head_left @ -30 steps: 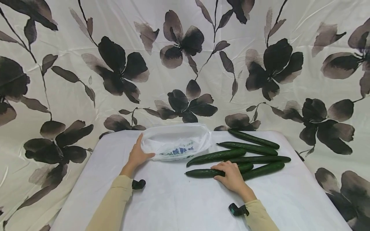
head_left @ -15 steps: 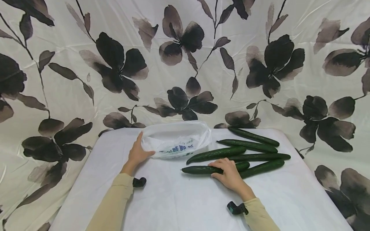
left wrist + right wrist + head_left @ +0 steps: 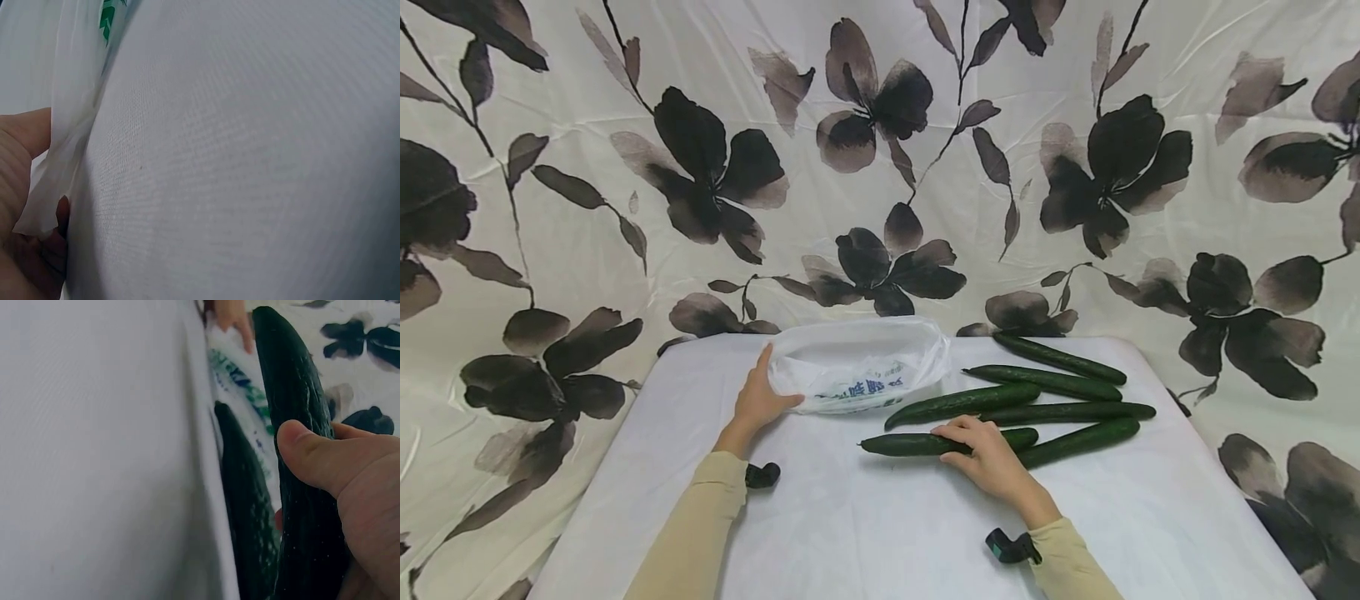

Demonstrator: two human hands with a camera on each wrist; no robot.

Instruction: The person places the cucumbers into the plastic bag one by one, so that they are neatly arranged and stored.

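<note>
My right hand [image 3: 988,458] grips a long dark-green cucumber [image 3: 898,445] around its middle, thumb on the near side. In the right wrist view this cucumber [image 3: 290,369] is raised off the white cloth, its tip towards the bag. A white plastic bag [image 3: 931,375] with blue and green lettering lies with its mouth spread at the table's back. At its left end, my left hand [image 3: 758,402] holds the rim, thumb and forefinger spread along it. The left wrist view has the bag's thin plastic [image 3: 75,69] draped over part of that hand.
Several more cucumbers lie to the right of the bag, among them one [image 3: 962,405] just behind the held one and another [image 3: 1060,357] at the back edge. A white cloth [image 3: 850,525] covers the table. Floral fabric [image 3: 880,192] hangs behind it.
My right hand has drawn the cucumber leftwards, away from the others on the right. The left hand and the bag stay in place.
</note>
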